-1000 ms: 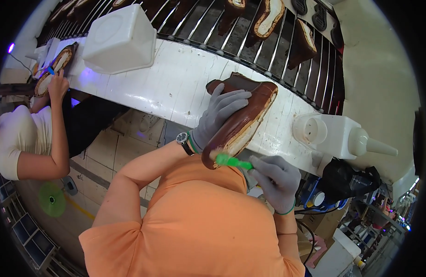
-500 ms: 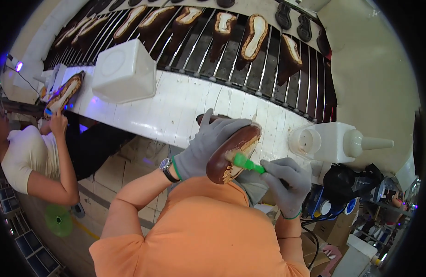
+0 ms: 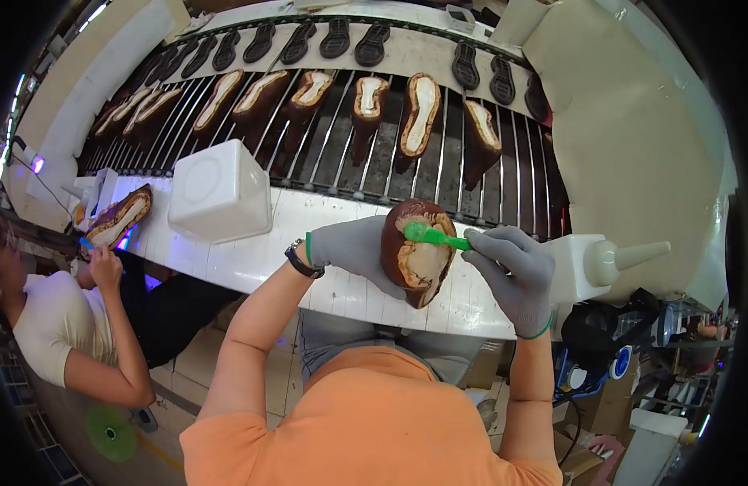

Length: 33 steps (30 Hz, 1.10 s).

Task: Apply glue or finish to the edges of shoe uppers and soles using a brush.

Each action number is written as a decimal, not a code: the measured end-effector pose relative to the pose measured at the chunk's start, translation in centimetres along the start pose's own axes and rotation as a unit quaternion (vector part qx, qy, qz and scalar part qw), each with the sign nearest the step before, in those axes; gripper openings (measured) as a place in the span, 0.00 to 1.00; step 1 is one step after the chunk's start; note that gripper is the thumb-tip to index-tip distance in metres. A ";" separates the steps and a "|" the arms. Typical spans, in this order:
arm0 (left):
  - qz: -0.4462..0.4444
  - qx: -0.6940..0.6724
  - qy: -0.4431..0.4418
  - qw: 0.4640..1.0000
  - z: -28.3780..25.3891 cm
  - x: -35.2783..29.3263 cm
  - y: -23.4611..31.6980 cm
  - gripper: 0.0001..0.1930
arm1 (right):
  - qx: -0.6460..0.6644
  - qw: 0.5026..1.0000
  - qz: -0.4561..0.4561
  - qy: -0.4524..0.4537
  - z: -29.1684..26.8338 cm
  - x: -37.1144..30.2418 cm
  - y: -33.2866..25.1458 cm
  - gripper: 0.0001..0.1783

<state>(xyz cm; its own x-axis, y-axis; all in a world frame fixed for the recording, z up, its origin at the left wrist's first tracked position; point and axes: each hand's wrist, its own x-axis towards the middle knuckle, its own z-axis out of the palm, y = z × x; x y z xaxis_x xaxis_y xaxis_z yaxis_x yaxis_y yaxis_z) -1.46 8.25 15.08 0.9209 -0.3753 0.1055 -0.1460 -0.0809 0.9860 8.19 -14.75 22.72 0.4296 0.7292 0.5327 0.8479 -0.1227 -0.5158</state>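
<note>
My left hand (image 3: 351,249), in a grey glove, grips a dark brown shoe upper (image 3: 390,251) from its left side. Its fingers are mostly hidden behind the upper. The underside faces up, with a pale middle and a rough tan edge. My right hand (image 3: 516,271), also gloved in grey, is closed round the handle of a green brush (image 3: 443,238). The bristle end touches the underside near the upper's rounded far end. Both hands are above the near edge of a white worktop (image 3: 309,217).
Beyond the worktop, several brown uppers (image 3: 420,113) lie underside up on a metal rod rack (image 3: 333,138). Black soles (image 3: 335,39) line the shelf behind. A white block-shaped container (image 3: 220,194) stands left, a white spouted bottle (image 3: 581,267) right. A co-worker (image 3: 74,324) sits at the left.
The shoe upper has moved farther out and turned, so its rounded end points away. The brush has shifted to that end. The view has tilted up, showing more of the rack.
</note>
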 end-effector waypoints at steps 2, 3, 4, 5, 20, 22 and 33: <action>-0.003 0.026 -0.035 0.999 -1.2 1.1 0.0 0.37 | -0.039 0.998 -0.041 -0.003 -0.4 0.8 0.4 0.12; -0.011 0.049 -0.065 0.997 -1.6 1.5 -0.1 0.36 | -0.060 0.997 -0.052 -0.003 -0.8 1.3 0.5 0.12; -0.008 0.052 -0.065 0.996 -2.0 1.7 -0.3 0.36 | -0.063 0.997 -0.055 0.000 -1.1 1.7 0.3 0.12; -0.017 0.048 -0.084 0.995 -2.3 1.9 -0.7 0.36 | -0.083 0.994 -0.056 -0.031 -1.5 2.1 0.1 0.12; -0.082 -0.050 -0.140 0.985 -5.2 4.8 -4.4 0.36 | -0.029 0.995 0.071 -0.067 -2.8 5.3 2.3 0.09; -0.052 -0.040 -0.127 0.990 -5.6 4.9 -4.6 0.36 | -0.089 0.976 0.000 -0.198 -3.1 5.7 2.2 0.08; -0.077 -0.105 0.014 0.991 -4.8 2.6 -9.8 0.43 | 0.208 0.943 0.176 -0.190 0.5 0.6 11.3 0.08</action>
<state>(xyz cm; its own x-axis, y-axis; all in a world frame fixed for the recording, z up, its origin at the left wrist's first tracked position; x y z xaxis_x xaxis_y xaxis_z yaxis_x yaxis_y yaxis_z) 4.11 12.45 6.34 0.9367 -0.3469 -0.0470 0.0722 0.0600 0.9956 17.90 -15.38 16.87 0.4527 0.8908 0.0404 0.4437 -0.1857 -0.8767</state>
